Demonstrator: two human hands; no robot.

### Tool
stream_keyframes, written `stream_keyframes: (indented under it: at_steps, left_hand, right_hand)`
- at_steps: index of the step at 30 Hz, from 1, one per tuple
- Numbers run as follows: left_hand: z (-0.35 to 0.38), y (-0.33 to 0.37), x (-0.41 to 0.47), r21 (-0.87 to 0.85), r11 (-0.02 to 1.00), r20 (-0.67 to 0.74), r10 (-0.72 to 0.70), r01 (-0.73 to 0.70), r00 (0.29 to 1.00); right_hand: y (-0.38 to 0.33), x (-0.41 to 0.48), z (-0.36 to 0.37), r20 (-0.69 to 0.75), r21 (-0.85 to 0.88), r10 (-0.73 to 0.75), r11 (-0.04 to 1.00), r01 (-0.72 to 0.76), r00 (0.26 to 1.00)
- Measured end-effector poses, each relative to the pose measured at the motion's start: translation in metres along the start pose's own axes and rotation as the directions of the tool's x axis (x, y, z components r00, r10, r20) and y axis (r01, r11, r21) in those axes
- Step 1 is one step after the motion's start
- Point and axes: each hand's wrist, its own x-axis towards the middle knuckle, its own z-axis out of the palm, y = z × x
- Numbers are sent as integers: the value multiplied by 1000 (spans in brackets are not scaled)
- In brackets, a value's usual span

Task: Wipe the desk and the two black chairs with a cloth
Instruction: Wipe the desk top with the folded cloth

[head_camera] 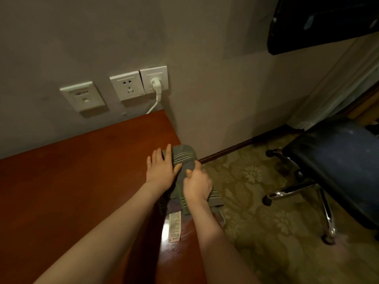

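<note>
Head view, looking down at the desk corner.

- Desk [71, 181]: red-brown wood top, filling the frame from 6 to 9 o'clock. Its far edge meets the wall [205, 48].
- Cloth [183, 155]: grey with dark stripes, lying bunched on the desk's right-hand edge, just below frame centre. Part of it hangs over the edge towards 4 o'clock. A printed label [174, 225] trails from it at 6 o'clock, lying on the desk top.
- Left hand [161, 171]: flat, fingers straight and spread, palm down. It presses on the desk and on the cloth's 9 o'clock side, with the thumb across the fabric.
- Right hand [196, 185]: at 4 o'clock of the left hand, fingers curled and clamped on a fold of the cloth. The two hands are just beside each other.
- Black chair [336, 152]: at 3 o'clock of the frame, well apart from the desk, with a dark padded seat and a chrome star base [291, 191] on the patterned carpet [256, 222].
- Dark object [320, 23] at 1 o'clock, cut off by the frame; I cannot tell what it is.
- Wall, 10 to 12 o'clock: three white plates in a row. The rightmost holds a white plug [155, 82], and its cable drops behind the desk.
</note>
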Motion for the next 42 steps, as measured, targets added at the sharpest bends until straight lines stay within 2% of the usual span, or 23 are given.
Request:
stream_keyframes:
  at_steps: [2,4,6,9,11,14,18,21,24,30,35,42]
  left_hand:
    - [-4,-6,0,-69,995,-45,-77,74,996]
    - [-13,-11,4,-220,970,1,-105,103,994]
    - [-24,-14,0,-310,946,-9,-108,100,994]
    - [-39,-25,-21,-409,903,-81,-183,134,980]
    - [-50,-36,-40,-433,887,-97,-224,162,970]
    - [-65,-56,-64,-377,903,-15,-227,205,974]
    - [-71,-81,-87,-218,945,147,-216,245,965]
    - [-49,-84,-102,-89,969,220,-205,229,954]
    - [-19,-73,-110,-110,971,225,-184,212,957]
    - [1,-40,-106,-177,970,173,-136,167,975]
    - [14,4,-96,-202,963,109,-157,176,982]
    - [14,78,-54,-48,997,39,-50,52,998]
  right_hand:
    - [-5,-6,-1,-92,32,-44,998,47,995]
    - [-11,-15,2,-248,71,-133,985,155,960]
    - [-14,-24,7,-374,25,-230,966,258,898]
    - [-26,-47,0,-446,-51,-372,918,392,814]
    - [-37,-64,-5,-401,-88,-428,898,431,810]
    - [-48,-97,-6,-317,-126,-472,881,456,823]
    - [-56,-141,2,-208,-160,-449,892,423,869]
    - [-47,-160,16,-42,-234,-401,895,381,915]
    - [-28,-163,26,13,-293,-389,879,376,921]
    - [11,-140,14,-71,-299,-442,865,403,894]
    - [45,-109,-6,-107,-278,-476,857,433,873]
    - [81,-45,-46,-72,-210,-422,892,400,903]
